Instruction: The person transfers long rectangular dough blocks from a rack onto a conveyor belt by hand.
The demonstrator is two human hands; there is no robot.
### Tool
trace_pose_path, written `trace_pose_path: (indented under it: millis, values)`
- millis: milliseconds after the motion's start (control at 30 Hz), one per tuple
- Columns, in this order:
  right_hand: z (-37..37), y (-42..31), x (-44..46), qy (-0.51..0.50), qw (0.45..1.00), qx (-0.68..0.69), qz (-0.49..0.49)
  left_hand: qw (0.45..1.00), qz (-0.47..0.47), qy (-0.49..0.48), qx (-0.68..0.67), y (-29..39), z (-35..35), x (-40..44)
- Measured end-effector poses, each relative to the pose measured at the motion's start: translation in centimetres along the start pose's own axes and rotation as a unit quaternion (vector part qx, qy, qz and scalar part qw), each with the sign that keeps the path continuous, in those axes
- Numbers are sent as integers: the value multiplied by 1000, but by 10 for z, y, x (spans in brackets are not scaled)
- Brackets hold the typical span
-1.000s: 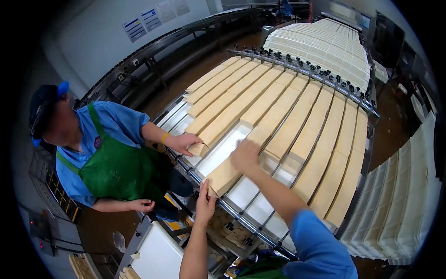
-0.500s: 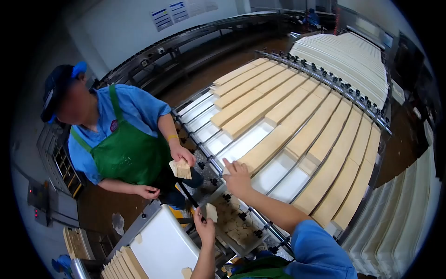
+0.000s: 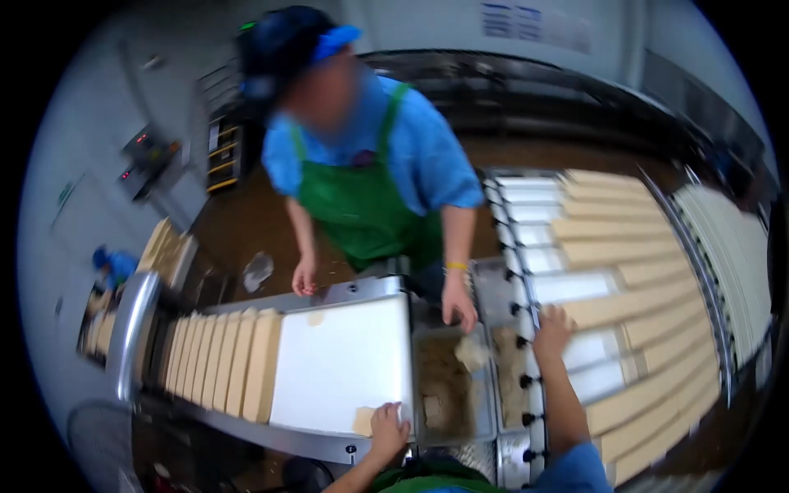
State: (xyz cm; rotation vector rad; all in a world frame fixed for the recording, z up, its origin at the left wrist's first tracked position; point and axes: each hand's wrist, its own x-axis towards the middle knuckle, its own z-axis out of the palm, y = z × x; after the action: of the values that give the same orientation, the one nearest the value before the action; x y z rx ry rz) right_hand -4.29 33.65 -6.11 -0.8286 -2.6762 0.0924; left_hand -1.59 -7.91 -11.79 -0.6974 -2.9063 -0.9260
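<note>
My left hand (image 3: 389,429) is at the near right corner of the white belt (image 3: 341,361), its fingers slightly curled and apart, beside a small beige scrap (image 3: 363,421). Whether the fingertips touch the scrap is unclear. My right hand (image 3: 553,330) rests with spread fingers at the left end of a long beige strip (image 3: 633,304) on the slatted conveyor. Between my hands is a grey bin (image 3: 485,411) with scraps in it. A pale piece (image 3: 471,353) is over the bin, just below a co-worker's open hand (image 3: 459,304).
Opposite me stands a co-worker in a green apron (image 3: 357,205). Upright beige stacks (image 3: 218,361) line the left part of the belt, near a metal roller (image 3: 138,337). Black knobs (image 3: 526,382) run along the conveyor's edge. Another person (image 3: 119,264) is at the far left.
The view has swung left. My left hand has gone from the strip's end to the belt and let go of a scrap. The co-worker's hand has left the strips and released pieces over the bin.
</note>
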Motion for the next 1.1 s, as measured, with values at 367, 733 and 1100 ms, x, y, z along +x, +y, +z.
trace_pose_path:
  millis: [367,733,1100]
  values:
    - [25,-58,-78,98,976,80,-175,997,-4,-39,64,8,-22,-17]
    - [-67,-264,-199,-96,847,302,-427,925,-64,-35,-372,-26,-37,0]
    - [-72,-426,-220,-181,711,463,-496,836,-340,422,-83,-243,-196,-61]
